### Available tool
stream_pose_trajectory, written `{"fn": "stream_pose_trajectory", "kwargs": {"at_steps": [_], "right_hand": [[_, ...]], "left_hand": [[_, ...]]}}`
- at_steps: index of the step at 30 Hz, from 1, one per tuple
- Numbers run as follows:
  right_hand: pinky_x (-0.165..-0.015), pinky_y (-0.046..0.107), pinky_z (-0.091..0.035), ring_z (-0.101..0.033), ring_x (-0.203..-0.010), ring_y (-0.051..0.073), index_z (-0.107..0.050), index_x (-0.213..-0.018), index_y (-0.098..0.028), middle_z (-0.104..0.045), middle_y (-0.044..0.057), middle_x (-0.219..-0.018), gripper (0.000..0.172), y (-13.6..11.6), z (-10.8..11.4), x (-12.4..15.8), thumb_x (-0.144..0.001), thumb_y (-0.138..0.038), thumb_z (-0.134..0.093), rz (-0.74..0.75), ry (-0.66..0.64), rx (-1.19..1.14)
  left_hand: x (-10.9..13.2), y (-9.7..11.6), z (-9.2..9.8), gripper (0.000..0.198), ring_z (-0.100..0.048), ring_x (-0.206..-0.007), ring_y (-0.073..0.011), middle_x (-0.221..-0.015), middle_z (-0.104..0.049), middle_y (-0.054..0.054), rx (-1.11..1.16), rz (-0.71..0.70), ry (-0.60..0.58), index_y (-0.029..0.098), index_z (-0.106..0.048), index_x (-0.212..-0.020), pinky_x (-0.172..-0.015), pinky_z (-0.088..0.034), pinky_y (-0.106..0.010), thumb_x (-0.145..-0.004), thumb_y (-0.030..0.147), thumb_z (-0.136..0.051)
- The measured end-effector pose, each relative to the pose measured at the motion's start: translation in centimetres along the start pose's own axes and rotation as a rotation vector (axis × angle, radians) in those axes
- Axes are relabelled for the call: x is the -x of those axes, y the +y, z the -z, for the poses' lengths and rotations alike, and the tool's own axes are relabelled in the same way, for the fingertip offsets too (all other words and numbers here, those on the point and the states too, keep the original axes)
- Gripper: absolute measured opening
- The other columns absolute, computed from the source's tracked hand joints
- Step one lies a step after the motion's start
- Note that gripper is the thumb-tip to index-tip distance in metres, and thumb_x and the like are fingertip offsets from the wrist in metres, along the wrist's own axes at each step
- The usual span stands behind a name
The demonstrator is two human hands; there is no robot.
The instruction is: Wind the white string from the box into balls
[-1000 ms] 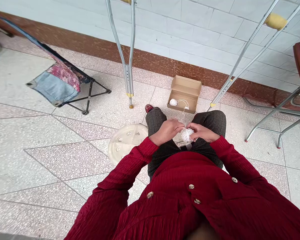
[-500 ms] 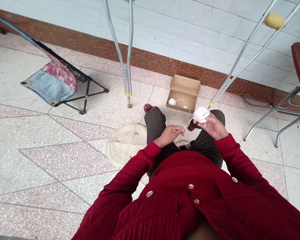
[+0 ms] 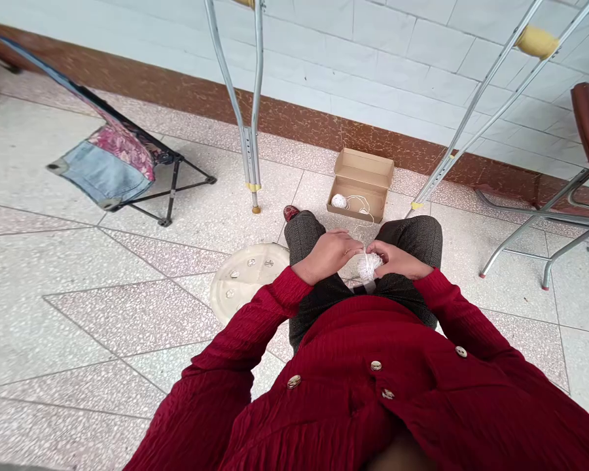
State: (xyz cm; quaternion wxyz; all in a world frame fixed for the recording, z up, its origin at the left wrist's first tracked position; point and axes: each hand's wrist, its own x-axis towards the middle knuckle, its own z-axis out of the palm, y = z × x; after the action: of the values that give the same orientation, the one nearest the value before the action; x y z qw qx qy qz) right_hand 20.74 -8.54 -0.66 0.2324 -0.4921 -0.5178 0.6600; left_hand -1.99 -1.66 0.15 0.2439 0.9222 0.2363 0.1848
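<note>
Between my knees, my right hand point(image 3: 396, 260) is closed around the side of a white ball of yarn point(image 3: 370, 266). My left hand point(image 3: 330, 254) pinches the white yarn strand just left of the ball, its fingertips close to those of the right. From there the loose strand point(image 3: 372, 219) runs up to an open cardboard box point(image 3: 356, 210) on the floor. Inside the box lie a second white yarn ball point(image 3: 338, 201) at the left and a smaller white bit point(image 3: 363, 210) with loops of yarn.
A round cream stool point(image 3: 235, 278) stands by my left leg. One metal crutch point(image 3: 251, 157) leans on the wall ahead, another crutch point(image 3: 451, 154) to its right. A folding chair point(image 3: 105, 170) is at the left, and a metal-legged chair point(image 3: 544, 229) at the right.
The yarn ball in my right hand has come down and left, toward my left hand. My hands are now close together, and the strand between them is shorter.
</note>
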Motion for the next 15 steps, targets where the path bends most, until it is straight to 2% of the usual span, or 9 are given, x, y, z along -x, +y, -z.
{"fn": "stream_pose_trajectory", "kwargs": {"at_steps": [3,6,8,11,13,15], "right_hand": [[-0.072,0.025,-0.041,-0.053,-0.085,0.015,-0.059,-0.107,-0.021,-0.06,-0.002,-0.098,0.058,-1.3,-0.3,1.2,-0.054,-0.017,-0.083,0.02,-0.149,-0.286],[-0.072,0.025,-0.045,-0.058,-0.086,0.016,-0.061,-0.111,-0.021,-0.063,0.001,-0.101,0.063,-2.5,-0.5,2.2,-0.053,-0.019,-0.085,0.083,-0.093,-0.508],[-0.067,0.027,-0.048,-0.062,-0.084,0.018,-0.059,-0.114,-0.023,-0.064,0.002,-0.103,0.064,-3.1,-0.6,2.4,-0.056,-0.022,-0.084,0.127,0.017,-0.59],[-0.063,0.029,-0.051,-0.066,-0.081,0.02,-0.055,-0.113,-0.025,-0.066,0.004,-0.104,0.056,-3.9,0.1,2.2,-0.063,-0.028,-0.08,0.179,0.231,-0.572],[-0.06,0.029,-0.049,-0.065,-0.076,0.019,-0.052,-0.109,-0.024,-0.065,0.003,-0.1,0.049,-4.1,1.1,1.6,-0.067,-0.034,-0.077,0.189,0.417,-0.477],[-0.058,0.028,-0.045,-0.061,-0.072,0.018,-0.049,-0.103,-0.024,-0.062,0.001,-0.093,0.049,-3.8,2.3,0.8,-0.065,-0.035,-0.079,0.187,0.632,-0.289]], "left_hand": [[-0.2,-0.2,-0.3,0.035,-0.068,-0.082,-0.0173,-0.079,-0.074,-0.003,0.083,0.016,0.009,0.02,-0.074,-0.089,-0.099,-0.045,-0.034,-0.104,0.031,-0.044],[-0.1,-0.4,-1.2,0.038,-0.065,-0.076,-0.0167,-0.073,-0.07,-0.003,0.197,0.111,0.018,0.017,-0.071,-0.079,-0.081,-0.047,-0.028,-0.103,0.033,-0.046],[0.2,-0.4,-2.1,0.038,-0.063,-0.072,-0.0153,-0.071,-0.069,-0.002,0.281,0.17,0.007,0.016,-0.068,-0.075,-0.073,-0.044,-0.025,-0.102,0.033,-0.047],[0.9,-0.3,-3.3,0.04,-0.061,-0.068,-0.0136,-0.069,-0.067,-0.001,0.387,0.234,-0.042,0.015,-0.065,-0.07,-0.069,-0.042,-0.023,-0.101,0.034,-0.048],[1.4,0.1,-3.6,0.039,-0.061,-0.067,-0.0131,-0.068,-0.067,-0.001,0.423,0.252,-0.078,0.015,-0.065,-0.071,-0.068,-0.042,-0.022,-0.101,0.034,-0.048],[1.7,0.6,-3.4,0.038,-0.061,-0.069,-0.0136,-0.069,-0.067,-0.001,0.384,0.228,-0.082,0.016,-0.066,-0.073,-0.068,-0.042,-0.023,-0.101,0.033,-0.048]]}}
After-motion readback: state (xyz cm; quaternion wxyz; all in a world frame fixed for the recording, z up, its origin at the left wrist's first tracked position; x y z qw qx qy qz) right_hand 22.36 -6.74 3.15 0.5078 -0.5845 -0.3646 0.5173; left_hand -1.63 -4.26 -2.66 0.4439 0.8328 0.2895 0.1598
